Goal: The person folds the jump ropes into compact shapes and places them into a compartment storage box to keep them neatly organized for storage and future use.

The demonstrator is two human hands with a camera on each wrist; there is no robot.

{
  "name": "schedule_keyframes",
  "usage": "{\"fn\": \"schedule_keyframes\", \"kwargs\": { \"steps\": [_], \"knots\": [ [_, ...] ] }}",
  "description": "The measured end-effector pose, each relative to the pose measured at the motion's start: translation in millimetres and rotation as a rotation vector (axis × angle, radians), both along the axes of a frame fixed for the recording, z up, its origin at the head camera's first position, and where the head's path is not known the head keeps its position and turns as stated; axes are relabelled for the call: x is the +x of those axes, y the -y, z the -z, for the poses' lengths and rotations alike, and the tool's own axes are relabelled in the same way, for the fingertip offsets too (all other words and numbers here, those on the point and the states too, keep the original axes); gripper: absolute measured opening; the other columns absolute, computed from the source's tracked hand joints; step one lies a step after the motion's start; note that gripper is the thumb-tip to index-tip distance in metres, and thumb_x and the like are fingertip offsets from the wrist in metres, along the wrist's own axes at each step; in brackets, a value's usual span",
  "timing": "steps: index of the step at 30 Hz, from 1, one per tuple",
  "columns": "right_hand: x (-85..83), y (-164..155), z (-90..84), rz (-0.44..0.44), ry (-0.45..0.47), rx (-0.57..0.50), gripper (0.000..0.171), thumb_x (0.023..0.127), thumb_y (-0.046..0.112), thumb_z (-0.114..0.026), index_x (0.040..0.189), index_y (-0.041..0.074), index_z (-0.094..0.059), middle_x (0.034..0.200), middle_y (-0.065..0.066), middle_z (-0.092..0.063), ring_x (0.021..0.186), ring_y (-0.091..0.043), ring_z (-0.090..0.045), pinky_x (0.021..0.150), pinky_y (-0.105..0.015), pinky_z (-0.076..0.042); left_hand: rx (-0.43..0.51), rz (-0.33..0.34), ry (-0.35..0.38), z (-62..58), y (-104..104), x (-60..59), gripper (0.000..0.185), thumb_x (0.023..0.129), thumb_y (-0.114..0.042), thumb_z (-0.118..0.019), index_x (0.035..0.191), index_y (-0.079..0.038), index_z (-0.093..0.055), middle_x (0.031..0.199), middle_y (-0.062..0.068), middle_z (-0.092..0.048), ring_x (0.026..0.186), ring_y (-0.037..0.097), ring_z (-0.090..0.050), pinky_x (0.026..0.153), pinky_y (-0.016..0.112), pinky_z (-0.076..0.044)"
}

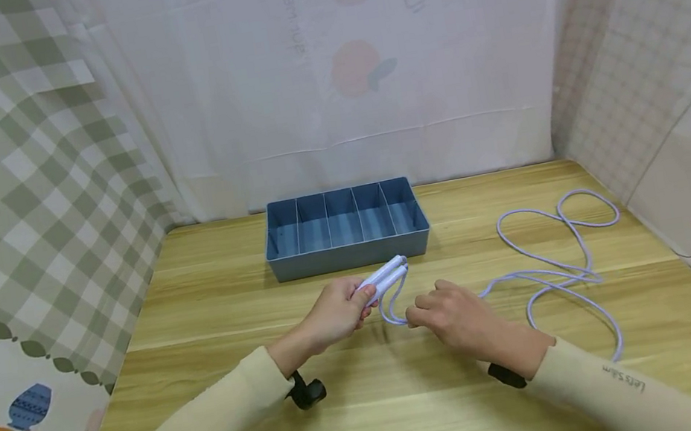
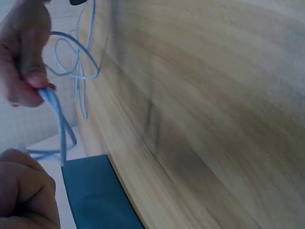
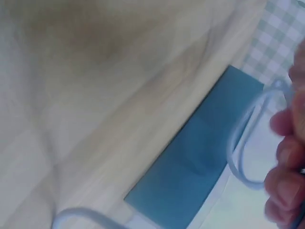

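L hand point(image 1: 334, 313) grips the two white handles point(image 1: 386, 278) of a skipping rope, side by side, long axis pointing up-right twd the blue tray point(image 1: 344, 228). R hand point(image 1: 450, 312), fingers curled, pinches the pale lilac cord point(image 1: 555, 278) just below them; the rest lies in loose loops on the desk point(image 1: 218, 356) to the right. L wrist view shows the pinch point(image 2: 45, 90) close up; handles not visible there.
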State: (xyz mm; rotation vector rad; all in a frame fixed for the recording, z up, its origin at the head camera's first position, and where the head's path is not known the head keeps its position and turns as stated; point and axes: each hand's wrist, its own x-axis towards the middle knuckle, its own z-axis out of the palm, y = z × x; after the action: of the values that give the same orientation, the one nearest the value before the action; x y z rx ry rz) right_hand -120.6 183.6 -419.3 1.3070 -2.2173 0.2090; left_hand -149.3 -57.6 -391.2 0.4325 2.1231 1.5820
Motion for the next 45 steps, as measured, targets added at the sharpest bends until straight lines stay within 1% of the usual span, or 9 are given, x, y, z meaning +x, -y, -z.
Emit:
{"fn": "schedule_keyframes", "kwargs": {
  "steps": [4,6,11,16,20,28,31,36,45],
  "knots": [
    [-4.2,-0.5,-8.0,-0.079,-0.014,-0.053,0.040,0.110,0.033,-0.041,0.079,0.013,-0.057,0.065,0.006,-0.048,0.052,-0.012,-0.039,0.054,-0.023,-0.026,-0.114,0.088,-0.089,3.2,0.6,-1.2,0.035,0.111,-0.020,-0.047,0.096,0.006,-0.064,0.068,0.003,-0.052,0.055,0.010,-0.042,0.050,0.023,-0.033],
    [-5.6,-0.7,-11.6,-0.096,-0.014,-0.065,0.044,0.112,0.035,-0.034,0.079,0.014,-0.056,0.066,0.007,-0.052,0.054,-0.010,-0.039,0.055,-0.022,-0.025,-0.170,0.140,-0.131,5.4,0.9,-2.1,0.036,0.111,-0.022,-0.047,0.097,0.006,-0.064,0.066,0.001,-0.050,0.054,0.010,-0.040,0.049,0.023,-0.032],
    [-7.5,-0.1,-16.7,-0.113,0.026,-0.084,0.034,0.110,0.032,-0.042,0.085,0.013,-0.055,0.071,0.009,-0.059,0.056,-0.008,-0.035,0.056,-0.021,-0.024,-0.292,0.262,-0.269,9.0,-1.2,-3.1,0.035,0.111,-0.024,-0.048,0.097,0.004,-0.064,0.064,-0.004,-0.047,0.055,0.009,-0.039,0.051,0.023,-0.032],
    [-8.1,2.2,-18.3,-0.091,0.055,-0.113,0.028,0.109,0.030,-0.047,0.089,0.011,-0.053,0.066,0.010,-0.051,0.056,-0.009,-0.026,0.055,-0.021,-0.022,-0.352,0.379,-0.330,10.0,-4.7,-1.4,0.029,0.109,-0.022,-0.050,0.098,0.002,-0.063,0.068,-0.005,-0.044,0.059,0.008,-0.039,0.055,0.023,-0.033],
    [-9.8,4.7,-19.1,-0.076,0.065,-0.135,0.032,0.109,0.033,-0.044,0.087,0.012,-0.053,0.069,0.010,-0.053,0.056,-0.010,-0.025,0.053,-0.022,-0.024,-0.351,0.451,-0.371,11.3,-6.8,0.7,0.028,0.108,-0.024,-0.052,0.098,0.000,-0.063,0.071,-0.007,-0.044,0.062,0.006,-0.040,0.058,0.022,-0.035],
    [-13.1,4.6,-19.0,-0.065,0.094,-0.155,0.033,0.110,0.034,-0.042,0.087,0.013,-0.054,0.073,0.009,-0.059,0.055,-0.011,-0.030,0.052,-0.022,-0.028,-0.325,0.457,-0.407,15.2,-9.2,1.7,0.025,0.105,-0.030,-0.059,0.089,-0.011,-0.062,0.071,-0.006,-0.051,0.061,0.004,-0.043,0.057,0.020,-0.037],
    [-13.6,4.5,-19.0,-0.074,0.108,-0.150,0.026,0.108,0.029,-0.052,0.087,0.013,-0.055,0.073,0.010,-0.062,0.056,-0.011,-0.033,0.053,-0.023,-0.031,-0.329,0.463,-0.415,16.3,-9.8,1.6,0.030,0.106,-0.033,-0.057,0.090,-0.009,-0.065,0.070,-0.007,-0.052,0.060,0.004,-0.043,0.057,0.020,-0.037],
    [-13.8,4.7,-20.3,-0.086,0.123,-0.132,0.015,0.096,0.017,-0.066,0.086,0.014,-0.054,0.073,0.011,-0.060,0.057,-0.009,-0.036,0.054,-0.023,-0.031,-0.323,0.477,-0.424,17.5,-10.2,2.4,0.039,0.108,-0.034,-0.054,0.089,-0.001,-0.066,0.065,-0.011,-0.046,0.057,0.003,-0.040,0.054,0.020,-0.034],
    [-21.5,1.4,-19.9,-0.158,0.138,-0.163,0.028,0.107,0.033,-0.051,0.089,0.013,-0.056,0.076,0.011,-0.059,0.058,-0.009,-0.037,0.055,-0.021,-0.030,-0.278,0.472,-0.388,15.8,-10.6,5.9,0.039,0.109,-0.029,-0.053,0.088,0.001,-0.066,0.063,-0.011,-0.041,0.055,0.002,-0.036,0.053,0.020,-0.031]
  ]
}}
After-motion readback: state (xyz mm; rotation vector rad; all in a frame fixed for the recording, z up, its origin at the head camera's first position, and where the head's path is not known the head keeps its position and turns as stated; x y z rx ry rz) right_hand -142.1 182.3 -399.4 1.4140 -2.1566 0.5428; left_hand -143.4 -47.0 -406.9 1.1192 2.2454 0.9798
